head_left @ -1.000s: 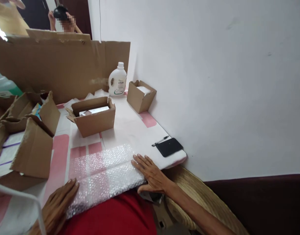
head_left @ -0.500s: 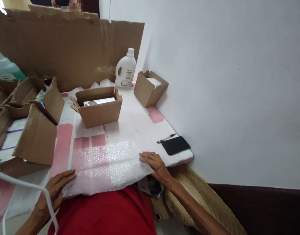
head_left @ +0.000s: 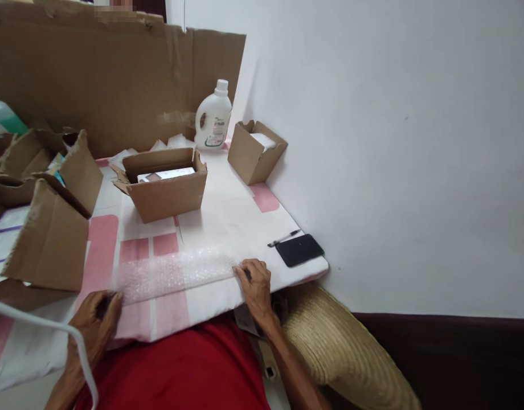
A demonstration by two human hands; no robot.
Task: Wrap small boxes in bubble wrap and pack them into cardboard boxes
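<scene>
A strip of clear bubble wrap (head_left: 176,274) lies folded over on the pink and white tablecloth in front of me. At its left end, my left hand (head_left: 97,319) pinches the edge between thumb and fingers. The right end is gripped by my right hand (head_left: 254,282), its fingers curled at the corner. Beyond the wrap stands an open cardboard box (head_left: 172,193) with a white printed packet inside. A black phone (head_left: 299,250) and a pen (head_left: 283,238) rest to the right of my right hand.
Several open cardboard boxes (head_left: 52,245) crowd the left side. A white jug (head_left: 213,117) and a small box with white contents (head_left: 256,154) stand at the back. Behind them rises a cardboard panel (head_left: 95,74). A white cable (head_left: 44,324) crosses the lower left; a woven straw item (head_left: 330,341) sits below the table.
The near part of the bubble wrap has been folded away from me, making a narrower strip. Both hands have gone from lying flat on it to pinching its ends. The view has shifted slightly.
</scene>
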